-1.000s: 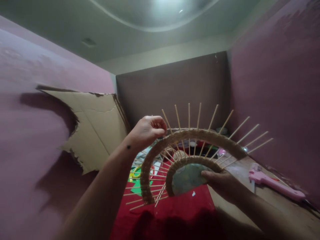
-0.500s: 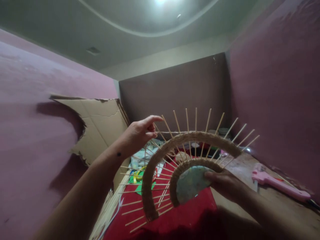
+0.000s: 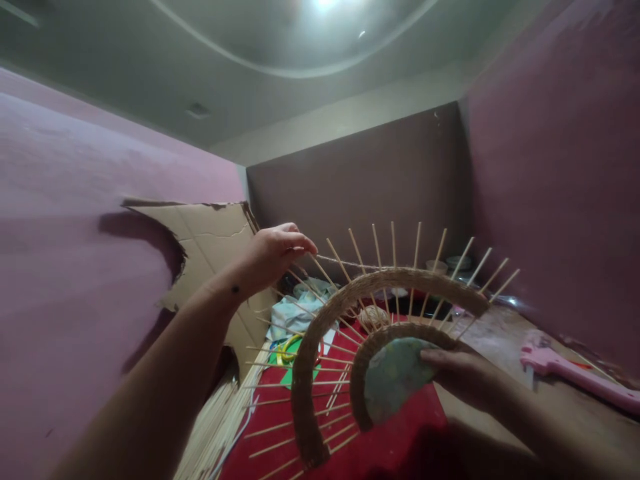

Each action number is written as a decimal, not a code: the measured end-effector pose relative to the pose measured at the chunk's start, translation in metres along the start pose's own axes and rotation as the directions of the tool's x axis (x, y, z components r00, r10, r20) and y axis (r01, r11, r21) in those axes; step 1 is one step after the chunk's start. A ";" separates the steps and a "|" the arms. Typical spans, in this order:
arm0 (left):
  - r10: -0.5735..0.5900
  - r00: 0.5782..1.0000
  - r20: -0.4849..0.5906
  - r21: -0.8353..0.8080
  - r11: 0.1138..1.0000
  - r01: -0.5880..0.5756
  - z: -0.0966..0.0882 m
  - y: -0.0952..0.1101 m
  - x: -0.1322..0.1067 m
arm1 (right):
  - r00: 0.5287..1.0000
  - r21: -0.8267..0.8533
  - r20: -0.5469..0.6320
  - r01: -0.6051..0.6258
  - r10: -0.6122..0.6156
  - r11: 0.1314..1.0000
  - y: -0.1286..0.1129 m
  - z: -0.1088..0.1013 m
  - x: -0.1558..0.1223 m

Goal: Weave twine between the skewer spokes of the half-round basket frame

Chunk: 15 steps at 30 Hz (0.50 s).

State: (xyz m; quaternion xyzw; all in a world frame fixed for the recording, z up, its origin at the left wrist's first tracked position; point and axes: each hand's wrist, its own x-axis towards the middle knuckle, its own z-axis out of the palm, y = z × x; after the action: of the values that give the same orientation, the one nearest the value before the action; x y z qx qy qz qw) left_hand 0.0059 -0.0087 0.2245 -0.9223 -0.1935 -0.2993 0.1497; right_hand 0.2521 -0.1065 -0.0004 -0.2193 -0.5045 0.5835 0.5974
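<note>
Your left fingers (image 3: 295, 243) were pinched closed on a thin jute cord (image 3: 345, 262), which ran taut from them to the right, across the upper skewer tips toward the woven arc. Your left hand (image 3: 273, 253) was raised above and to the left of the piece, wrist bent, forearm coming up from the lower left.

Your right fingers (image 3: 440, 357) were closed on the round centre disc (image 3: 393, 377) of the craft piece, fingers on its face; the thumb was hidden behind it. Your right hand (image 3: 463, 377) held the piece up in the air, tilted toward you, above the red cloth (image 3: 400, 447).

The piece itself was a wheel of wooden skewers (image 3: 393, 247) fanning out from the disc, with an inner ring of wound cord (image 3: 370, 347) hugging the disc and a wider outer woven band (image 3: 350, 300) partway along the sticks.

Beyond it, a pink glue gun (image 3: 575, 373) lay on the desk (image 3: 500, 340) at right. A torn cardboard sheet (image 3: 210, 247) leaned against the left wall, and a bundle of loose skewers (image 3: 220, 427) lay below it.
</note>
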 end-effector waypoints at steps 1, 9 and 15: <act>0.000 1.000 -0.027 0.021 1.000 0.000 0.000 0.001 0.000 | 1.000 -0.002 0.010 -0.006 0.006 1.000 0.001 -0.001 0.001; -0.029 0.995 -0.092 -0.021 0.999 0.027 0.006 -0.003 -0.009 | 1.000 0.021 0.003 0.006 -0.007 1.000 0.002 0.001 0.002; -0.098 0.990 -0.098 -0.201 0.977 0.077 0.004 -0.009 -0.015 | 1.000 0.037 -0.001 -0.029 0.029 0.999 0.002 0.002 0.001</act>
State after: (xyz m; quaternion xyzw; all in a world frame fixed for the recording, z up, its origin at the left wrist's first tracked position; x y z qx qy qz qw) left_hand -0.0071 -0.0033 0.2140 -0.9056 -0.1953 -0.3724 0.0549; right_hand 0.2496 -0.1059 -0.0011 -0.2161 -0.4900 0.6010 0.5933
